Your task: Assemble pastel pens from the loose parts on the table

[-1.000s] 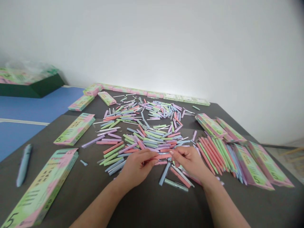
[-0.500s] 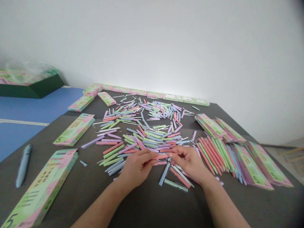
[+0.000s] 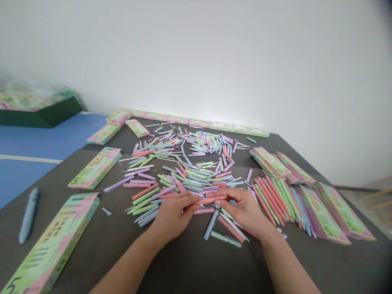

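Between my two hands lies a coral-red pen [image 3: 210,200], held level above the near edge of the pile. The fingers of my left hand [image 3: 176,212] pinch its left end. My right hand [image 3: 240,206] grips the other end between thumb and fingers. Below the right hand are a blue pen part [image 3: 211,224], a pale green pen [image 3: 226,239] with a clear end, and white refills [image 3: 234,226]. Pastel pen barrels and parts [image 3: 196,175] spread out in a loose pile beyond both hands.
Complete-looking pens [image 3: 277,200] lie in a row at the right, beside pink-green boxes [image 3: 323,216]. More boxes [image 3: 55,241] stand along the left side and back edge. One thick blue pen [image 3: 29,216] rests far left. A dark green carton [image 3: 45,112] sits on a blue surface.
The coral pen has come up slightly between my hands and shows more of its length. Both hands stay in nearly the same place; the view has shifted a little.
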Motion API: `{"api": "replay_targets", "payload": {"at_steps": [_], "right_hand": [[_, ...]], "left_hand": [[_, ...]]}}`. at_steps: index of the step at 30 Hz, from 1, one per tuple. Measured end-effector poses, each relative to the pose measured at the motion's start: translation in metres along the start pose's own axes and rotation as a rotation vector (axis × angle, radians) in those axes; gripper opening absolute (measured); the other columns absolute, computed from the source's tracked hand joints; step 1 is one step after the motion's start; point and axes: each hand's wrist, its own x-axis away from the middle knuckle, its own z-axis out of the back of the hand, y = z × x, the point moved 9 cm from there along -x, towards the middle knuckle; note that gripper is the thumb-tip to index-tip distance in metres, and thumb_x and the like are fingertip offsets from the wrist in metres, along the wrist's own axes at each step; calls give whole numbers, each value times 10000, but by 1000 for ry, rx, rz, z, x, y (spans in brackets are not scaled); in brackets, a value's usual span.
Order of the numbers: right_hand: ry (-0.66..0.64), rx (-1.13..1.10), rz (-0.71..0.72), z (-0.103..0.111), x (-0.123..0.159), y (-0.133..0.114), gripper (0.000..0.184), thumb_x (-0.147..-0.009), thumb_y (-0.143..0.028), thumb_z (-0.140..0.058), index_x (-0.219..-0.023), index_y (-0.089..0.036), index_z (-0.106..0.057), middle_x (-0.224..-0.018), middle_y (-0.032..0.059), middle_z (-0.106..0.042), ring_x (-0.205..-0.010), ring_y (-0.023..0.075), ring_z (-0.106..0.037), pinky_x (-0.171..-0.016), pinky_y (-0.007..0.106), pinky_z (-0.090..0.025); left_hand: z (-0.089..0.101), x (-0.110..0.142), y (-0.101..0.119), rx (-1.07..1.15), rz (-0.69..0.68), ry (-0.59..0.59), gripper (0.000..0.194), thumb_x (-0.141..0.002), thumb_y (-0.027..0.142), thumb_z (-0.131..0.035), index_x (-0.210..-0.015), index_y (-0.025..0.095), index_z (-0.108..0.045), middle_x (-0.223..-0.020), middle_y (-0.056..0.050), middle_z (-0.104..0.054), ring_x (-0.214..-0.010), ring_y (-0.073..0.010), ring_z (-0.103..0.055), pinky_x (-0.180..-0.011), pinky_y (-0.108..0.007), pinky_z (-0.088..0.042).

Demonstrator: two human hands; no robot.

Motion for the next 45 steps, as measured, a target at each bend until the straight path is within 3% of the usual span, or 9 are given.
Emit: {"api": "replay_targets", "payload": {"at_steps": [8, 12, 14, 18, 21, 25, 32, 45], "right_hand": [[-5, -28, -78, -5, -1, 6, 167, -836, -256, -609, -912, -173, -732, -832, 57, -734, -745, 193, -651, -668, 297, -485], [16, -62, -99, -5, -2, 12, 169, -821, -278, -624, -888, -160, -723, -791, 57, -719, -705, 182, -634, -644, 292, -480], [63, -89, -100, -1, -3, 17, 168, -806, -291, -644, -877, -157, -717, -807, 63, -717, -721, 186, -636, -657, 300, -483], [165, -261, -141, 6, -5, 27, 197, -771, -338, -687, -849, -157, -692, -724, 50, -707, -658, 176, -634, -617, 292, -490], [188, -374, -154, 5, -6, 29, 230, -754, -377, -699, -823, -160, -667, -653, 30, -684, -591, 159, -616, -570, 276, -484], [93, -343, -170, -8, -7, 28, 218, -765, -366, -684, -811, -158, -637, -661, 20, -663, -593, 146, -595, -565, 263, -456], [-89, -49, -122, -23, -4, 18, 129, -826, -250, -579, -847, -160, -670, -714, 11, -628, -623, 134, -554, -566, 243, -404], [-146, 29, -39, -24, -5, 12, 180, -871, -243, -537, -932, -168, -689, -774, 26, -667, -651, 141, -569, -570, 239, -399]], "left_hand": [[1, 3, 3, -71, -60, 48, 216, -864, 181, -561, -1019, 205, -710, -938, -55, -739, -824, -169, -680, -750, -276, -521], [1, 1, 1, -61, -15, 23, 196, -862, 198, -567, -995, 205, -710, -940, -48, -735, -836, -172, -674, -767, -280, -512], [4, -1, -3, -42, 42, 37, 198, -836, 236, -612, -1011, 200, -698, -946, -47, -724, -852, -177, -665, -791, -288, -506], [12, 1, -26, 69, 278, 154, 416, -794, 363, -658, -1158, 172, -595, -978, -61, -676, -815, -177, -647, -709, -281, -516], [9, 5, -42, 221, 436, 193, 417, -881, 430, -507, -1192, 152, -498, -736, 0, -624, -593, -143, -601, -540, -252, -474], [4, 6, -45, 263, 502, 163, 352, -924, 448, -390, -1089, 156, -496, -516, 80, -481, -421, -124, -483, -473, -246, -393], [8, 5, -43, 129, 505, 155, 335, -935, 425, -354, -1066, 159, -509, -466, 84, -452, -393, -141, -450, -486, -267, -352], [7, 4, -44, 70, 485, 115, 308, -941, 412, -327, -1025, 183, -516, -490, 67, -483, -403, -148, -480, -470, -268, -368]]}}
